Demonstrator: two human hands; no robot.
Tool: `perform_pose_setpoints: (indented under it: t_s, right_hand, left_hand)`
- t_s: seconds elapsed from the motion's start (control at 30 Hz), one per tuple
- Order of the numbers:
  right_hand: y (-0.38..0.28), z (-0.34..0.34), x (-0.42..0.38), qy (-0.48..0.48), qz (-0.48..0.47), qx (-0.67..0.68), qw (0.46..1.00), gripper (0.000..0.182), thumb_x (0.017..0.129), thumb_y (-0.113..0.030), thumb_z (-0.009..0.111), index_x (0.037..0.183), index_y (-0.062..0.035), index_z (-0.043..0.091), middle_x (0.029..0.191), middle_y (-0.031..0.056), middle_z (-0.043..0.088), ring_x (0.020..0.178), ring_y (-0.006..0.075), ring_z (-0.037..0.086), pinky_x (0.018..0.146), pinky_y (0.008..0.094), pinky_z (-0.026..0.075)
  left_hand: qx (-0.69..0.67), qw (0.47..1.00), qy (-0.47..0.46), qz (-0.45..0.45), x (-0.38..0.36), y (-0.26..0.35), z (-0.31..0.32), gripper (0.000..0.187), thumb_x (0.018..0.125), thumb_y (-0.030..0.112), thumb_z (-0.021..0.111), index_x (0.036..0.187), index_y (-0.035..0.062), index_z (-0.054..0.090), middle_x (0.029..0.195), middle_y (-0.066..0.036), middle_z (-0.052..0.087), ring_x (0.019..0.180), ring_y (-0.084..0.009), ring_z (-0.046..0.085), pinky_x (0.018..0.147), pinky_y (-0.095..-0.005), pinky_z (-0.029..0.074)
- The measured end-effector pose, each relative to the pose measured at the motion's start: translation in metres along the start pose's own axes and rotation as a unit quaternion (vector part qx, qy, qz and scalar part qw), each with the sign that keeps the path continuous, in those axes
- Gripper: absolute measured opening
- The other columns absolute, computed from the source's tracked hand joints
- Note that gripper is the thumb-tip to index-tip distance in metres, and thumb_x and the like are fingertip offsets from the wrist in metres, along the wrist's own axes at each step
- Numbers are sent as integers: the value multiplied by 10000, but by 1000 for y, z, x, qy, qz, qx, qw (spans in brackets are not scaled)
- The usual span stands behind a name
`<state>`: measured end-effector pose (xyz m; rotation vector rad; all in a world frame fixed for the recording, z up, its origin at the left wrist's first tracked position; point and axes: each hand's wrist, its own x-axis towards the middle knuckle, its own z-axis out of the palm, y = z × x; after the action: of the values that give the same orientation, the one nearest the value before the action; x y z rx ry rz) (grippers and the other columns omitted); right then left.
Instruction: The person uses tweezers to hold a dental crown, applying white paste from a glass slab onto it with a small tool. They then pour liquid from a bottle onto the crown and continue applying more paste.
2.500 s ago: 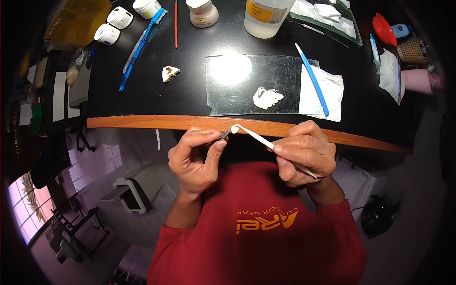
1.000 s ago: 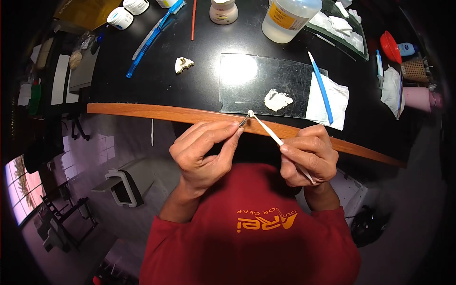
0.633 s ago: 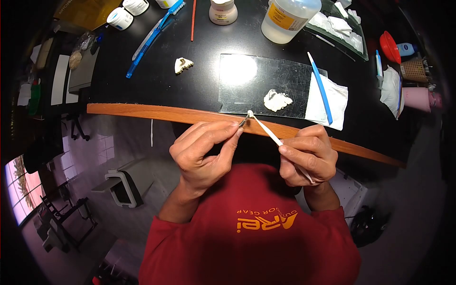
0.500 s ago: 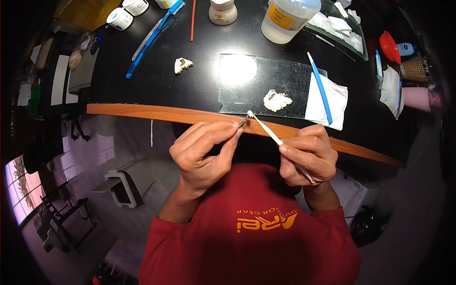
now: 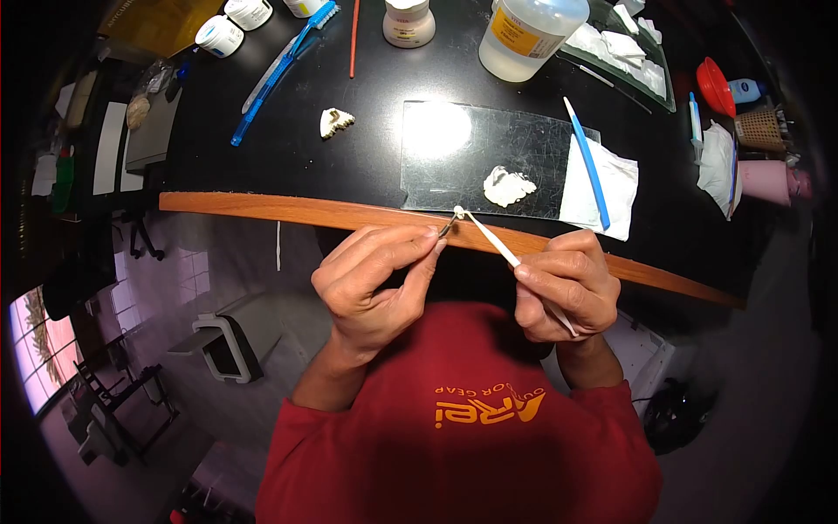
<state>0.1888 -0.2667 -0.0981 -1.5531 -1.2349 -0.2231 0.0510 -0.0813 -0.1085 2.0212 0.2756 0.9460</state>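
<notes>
In my left hand [image 5: 375, 279], thumb and fingertips pinch a short, thin dark metal holder [image 5: 446, 228]. A tiny whitish piece [image 5: 459, 211] sits on the holder's far end, over the wooden table edge. My right hand [image 5: 567, 288] is closed like a pen grip round a slim white-handled tool [image 5: 497, 244], whose tip meets or nearly meets the whitish piece. Just beyond both hands lies a scratched glass slab [image 5: 441, 175] with a mound of white paste [image 5: 508, 187]. A folded white tissue [image 5: 621, 188] overlaps its right side, with a blue-and-white tool [image 5: 589, 166] on top.
A jagged cream-coloured piece [image 5: 336, 123] lies on the black tabletop [image 5: 262, 166]. Farther back are a blue toothbrush [image 5: 281, 77], a red stick [image 5: 354, 39], a labelled jar [image 5: 408, 24], a clear liquid bottle [image 5: 528, 39] and a tray [image 5: 668, 92] of white pieces.
Both hands stay almost in place. The white tool's tip and the small whitish piece show only a very slight shift.
</notes>
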Motion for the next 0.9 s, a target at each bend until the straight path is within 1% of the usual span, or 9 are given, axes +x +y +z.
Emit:
perform_pose_setpoints:
  t_s: [0.33, 0.9]
  right_hand:
    - [0, 0, 0, 1, 0, -3, 1000, 321, 714, 75, 785, 1001, -60, 833, 884, 39, 792, 724, 165, 608, 619, 281, 500]
    - [0, 1, 0, -1, -1, 6, 1000, 328, 690, 84, 778, 978, -62, 836, 881, 45, 791, 729, 168, 607, 621, 278, 500]
  left_hand:
    - [-3, 1000, -3, 0, -1, -1, 0, 213, 760, -115, 878, 933, -4, 823, 940, -125, 823, 843, -244, 804, 742, -311, 619]
    - [-10, 1000, -8, 0, -3, -1, 0, 243, 750, -104, 886, 952, 24, 843, 970, -103, 824, 856, -233, 798, 743, -310, 612]
